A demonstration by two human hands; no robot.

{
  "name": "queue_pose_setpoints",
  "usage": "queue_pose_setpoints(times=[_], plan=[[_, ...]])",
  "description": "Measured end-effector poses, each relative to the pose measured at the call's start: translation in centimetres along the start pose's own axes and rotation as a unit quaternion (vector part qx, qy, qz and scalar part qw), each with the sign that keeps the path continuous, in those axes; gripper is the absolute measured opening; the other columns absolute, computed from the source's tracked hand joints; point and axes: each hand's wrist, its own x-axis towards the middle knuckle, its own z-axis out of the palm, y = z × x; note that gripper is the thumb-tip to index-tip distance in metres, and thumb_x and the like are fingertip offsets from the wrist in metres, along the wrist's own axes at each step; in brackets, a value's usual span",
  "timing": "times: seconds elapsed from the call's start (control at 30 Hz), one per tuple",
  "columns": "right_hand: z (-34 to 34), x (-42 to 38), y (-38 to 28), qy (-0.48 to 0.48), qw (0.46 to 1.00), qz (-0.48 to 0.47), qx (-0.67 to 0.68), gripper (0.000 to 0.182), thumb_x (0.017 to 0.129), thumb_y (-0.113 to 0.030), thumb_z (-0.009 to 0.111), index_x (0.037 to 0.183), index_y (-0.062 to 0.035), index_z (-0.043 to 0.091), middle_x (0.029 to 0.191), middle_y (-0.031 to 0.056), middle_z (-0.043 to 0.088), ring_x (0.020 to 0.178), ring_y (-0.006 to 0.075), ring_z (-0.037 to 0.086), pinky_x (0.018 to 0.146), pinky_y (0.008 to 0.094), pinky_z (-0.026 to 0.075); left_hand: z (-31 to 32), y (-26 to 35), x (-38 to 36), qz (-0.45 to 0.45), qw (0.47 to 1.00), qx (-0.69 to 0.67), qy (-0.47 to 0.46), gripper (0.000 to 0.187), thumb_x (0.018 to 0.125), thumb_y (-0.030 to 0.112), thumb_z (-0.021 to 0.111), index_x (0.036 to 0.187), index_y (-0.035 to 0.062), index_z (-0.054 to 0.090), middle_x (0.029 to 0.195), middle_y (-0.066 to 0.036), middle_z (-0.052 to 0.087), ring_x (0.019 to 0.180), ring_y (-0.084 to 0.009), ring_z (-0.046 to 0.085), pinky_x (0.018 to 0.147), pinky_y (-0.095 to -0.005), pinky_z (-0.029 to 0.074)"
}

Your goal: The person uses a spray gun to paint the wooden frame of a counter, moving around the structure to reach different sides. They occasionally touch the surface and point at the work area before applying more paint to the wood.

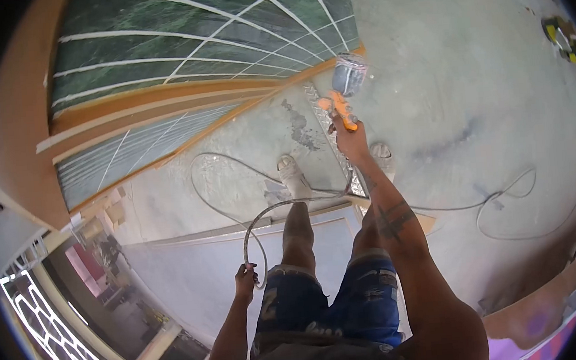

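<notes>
My right hand [350,138] is wrapped round the handle of an orange spray gun [342,111]. A cup [349,75] with dark and whitish stains sits at the gun's far end, close to the corner of a green panel [215,30] crossed by white lines. Lower left, my left hand [245,277] pinches a thin dark hose [263,212], which curves across to the right below the gun. The hose's join to the gun is hidden by my right hand and arm.
More hose loops lie on the dusty floor [430,101] at left and right. A metal tread strip [327,123] runs beside my feet. A pale panel [193,268] lies behind my legs. Yellow-black items [564,40] rest at far right; a white lattice [49,327] stands lower left.
</notes>
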Motion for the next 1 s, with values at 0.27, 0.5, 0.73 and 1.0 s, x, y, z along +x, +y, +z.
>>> queue_pose_setpoints(times=[0.27,0.5,0.73,1.0], plan=[[-1.8,-6.7,-9.2,-0.082,0.992,0.076,0.056,0.034,0.101,-0.036,0.060,0.098,-0.0037,0.069,0.068,0.0004,0.062,0.043,0.0038,0.043,0.039,0.0231,0.031,2.1,-2.7,-5.0,-0.022,0.998,-0.058,0.021,0.032,0.105,0.037,0.054,0.106,0.0061,0.062,0.068,-0.001,0.052,0.059,-0.0103,0.049,0.056,-0.0292,0.046],[-1.2,-12.2,-15.7,-0.142,0.987,0.031,0.063,0.029,0.104,-0.030,0.057,0.114,-0.0034,0.064,0.075,0.0011,0.063,0.046,0.0022,0.043,0.042,0.0204,0.033,2.0,-2.9,-6.6,-0.013,0.996,-0.080,0.035,0.031,0.105,0.035,0.055,0.105,0.0055,0.062,0.069,0.000,0.051,0.061,-0.0098,0.048,0.057,-0.0288,0.045],[-0.4,-16.0,-20.5,-0.212,0.972,-0.041,0.088,0.028,0.105,-0.027,0.054,0.119,-0.0029,0.057,0.081,0.0055,0.063,0.050,0.0027,0.044,0.044,0.0196,0.035,1.9,-2.5,-6.8,0.008,0.993,-0.108,0.037,0.031,0.105,0.035,0.054,0.105,0.0051,0.063,0.072,-0.001,0.053,0.064,-0.0097,0.049,0.058,-0.0285,0.044],[0.4,-19.3,-24.4,-0.277,0.946,-0.087,0.148,0.032,0.103,-0.029,0.058,0.121,-0.0028,0.057,0.083,0.0074,0.063,0.055,0.0029,0.045,0.047,0.0177,0.036,3.2,-3.2,-7.0,0.012,0.991,-0.131,0.034,0.034,0.104,0.039,0.055,0.107,0.0053,0.062,0.072,-0.001,0.051,0.062,-0.0107,0.049,0.058,-0.0286,0.046]])
